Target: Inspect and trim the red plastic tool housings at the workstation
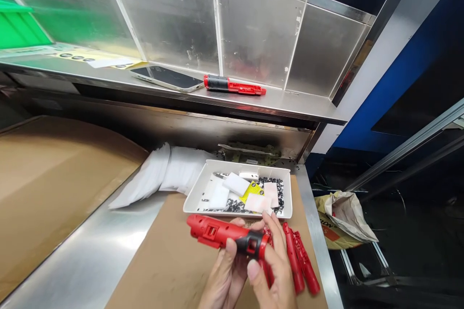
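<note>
My left hand [226,273] is closed around a red plastic tool housing [217,232] with a black band near its right end. The thumb presses on the housing's near side, and a rectangular opening shows in the black band. At that right end, my right hand [277,263] has its fingers and thumb curled around the red rim. Just behind the hands stands a white tray [187,205] with small black parts, white pads and a yellow label sheet [253,191]. Several red plastic housing pieces [304,263] lie beside my right hand, partly hidden by it.
On the metal shelf [297,106] above lie another red and black housing [232,85] and a phone [170,78]. A large cardboard box [65,174] fills the left side, beside white foam bags [181,169]. Cardboard [152,260] covers the bench; a paper sack [344,219] stands beyond its right edge.
</note>
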The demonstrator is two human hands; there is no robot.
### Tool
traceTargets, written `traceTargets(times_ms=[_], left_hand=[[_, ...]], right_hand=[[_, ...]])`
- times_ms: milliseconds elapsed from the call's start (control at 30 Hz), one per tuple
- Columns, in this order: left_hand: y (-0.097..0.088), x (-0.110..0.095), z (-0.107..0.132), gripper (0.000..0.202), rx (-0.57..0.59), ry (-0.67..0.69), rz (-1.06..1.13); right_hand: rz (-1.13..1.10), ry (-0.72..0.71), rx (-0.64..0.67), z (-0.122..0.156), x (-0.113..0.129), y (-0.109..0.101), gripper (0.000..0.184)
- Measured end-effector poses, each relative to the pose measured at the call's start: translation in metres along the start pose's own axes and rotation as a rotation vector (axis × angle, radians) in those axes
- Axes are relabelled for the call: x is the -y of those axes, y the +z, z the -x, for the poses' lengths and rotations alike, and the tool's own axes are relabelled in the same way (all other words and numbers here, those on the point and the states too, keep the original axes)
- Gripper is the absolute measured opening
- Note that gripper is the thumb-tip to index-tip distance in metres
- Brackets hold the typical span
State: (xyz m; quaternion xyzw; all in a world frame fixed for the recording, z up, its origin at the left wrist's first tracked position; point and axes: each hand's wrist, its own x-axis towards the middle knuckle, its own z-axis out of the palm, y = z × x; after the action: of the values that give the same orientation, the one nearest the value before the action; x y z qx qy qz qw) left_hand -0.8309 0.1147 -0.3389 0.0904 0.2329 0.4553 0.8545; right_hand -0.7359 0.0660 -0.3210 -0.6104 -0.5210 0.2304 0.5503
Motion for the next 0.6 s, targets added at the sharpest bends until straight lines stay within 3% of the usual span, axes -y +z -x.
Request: traceTargets(times_ms=[100, 233, 400, 600], left_hand=[[0.001, -0.001, -0.001, 0.028, 0.028, -0.068, -0.012], [0.004, 0.0, -0.005, 0.027, 0.046, -0.146, 0.059], [0.001, 0.004, -0.013, 0.022, 0.142, -0.149, 0.183], [0.006, -0.002, -0.012, 0.024, 0.056, -0.168, 0.132]], right_hand=[[0.06, -0.053, 0.022, -0.002, -0.002, -0.002, 0.036], [0.175, -0.167, -0.005, -0.005, -0.009, -0.007, 0.027], [0.232, -0.238, -0.042, -0.007, -0.016, -0.011, 0.014], [0.341, -0.338, -0.045, -0.009, -0.016, -0.014, 0.013]])
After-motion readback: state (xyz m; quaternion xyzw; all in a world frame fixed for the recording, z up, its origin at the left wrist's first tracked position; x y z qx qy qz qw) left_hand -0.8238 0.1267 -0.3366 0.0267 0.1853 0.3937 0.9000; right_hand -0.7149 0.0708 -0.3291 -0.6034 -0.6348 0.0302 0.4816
